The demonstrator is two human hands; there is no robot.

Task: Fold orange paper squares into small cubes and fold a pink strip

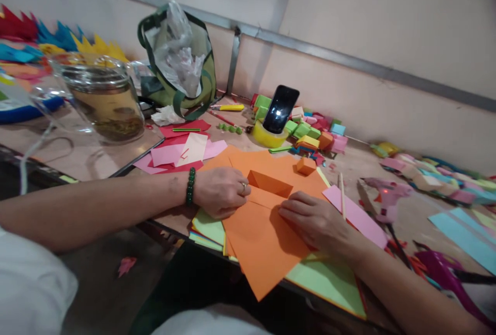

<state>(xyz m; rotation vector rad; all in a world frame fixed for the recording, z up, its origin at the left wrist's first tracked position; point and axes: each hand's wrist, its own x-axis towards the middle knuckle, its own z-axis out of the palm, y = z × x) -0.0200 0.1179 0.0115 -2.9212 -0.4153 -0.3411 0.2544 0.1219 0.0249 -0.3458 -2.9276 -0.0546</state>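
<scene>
A folded sheet of orange paper (263, 242) lies between my hands, one corner hanging past the table's front edge. Its far part is creased up into a raised fold with a dark hollow behind. My left hand (222, 190), wearing a green bead bracelet (190, 186) and a ring, is closed at the fold's left end; its fingertips are partly hidden. At the right end, my right hand (315, 219) grips the paper with bent fingers, the thumb hidden. More orange sheets (256, 162) lie underneath, over a stack of light green paper (329, 281). A small orange paper box (306, 165) sits just beyond.
A phone (279, 109) leans upright in a yellow tape roll (270, 134), with several coloured paper boxes behind. A pink glue gun (389, 198) with a red light stands right. To the left are a glass jug of tea (106, 105) and a green bag (209, 74).
</scene>
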